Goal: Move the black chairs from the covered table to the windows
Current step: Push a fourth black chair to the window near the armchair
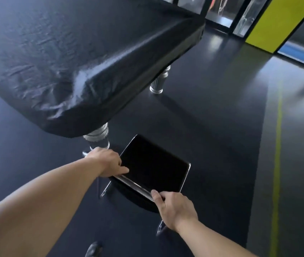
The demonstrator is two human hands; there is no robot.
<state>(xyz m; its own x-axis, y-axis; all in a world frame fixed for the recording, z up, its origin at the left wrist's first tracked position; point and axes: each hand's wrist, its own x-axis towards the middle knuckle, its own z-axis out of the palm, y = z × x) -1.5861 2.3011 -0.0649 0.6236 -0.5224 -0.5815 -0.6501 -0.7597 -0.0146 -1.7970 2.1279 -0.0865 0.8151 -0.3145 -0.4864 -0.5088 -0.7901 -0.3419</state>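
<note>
A black chair (155, 164) with a chrome frame stands on the dark floor just off the near corner of the covered table (58, 58), which is wrapped in a shiny black cover. My left hand (108, 161) grips the left end of the chair's top rail. At the rail's right end, my right hand (173, 205) is closed around the chrome bar. The chair's seat faces away from me, and its legs are mostly hidden under it.
Chrome table legs stand at the near corner (98, 136) and farther right (158, 84). A yellow panel (277, 21) and glass windows (247, 13) line the far right. A yellow floor line (277, 145) runs along the right. My shoe (93, 249) shows at the bottom.
</note>
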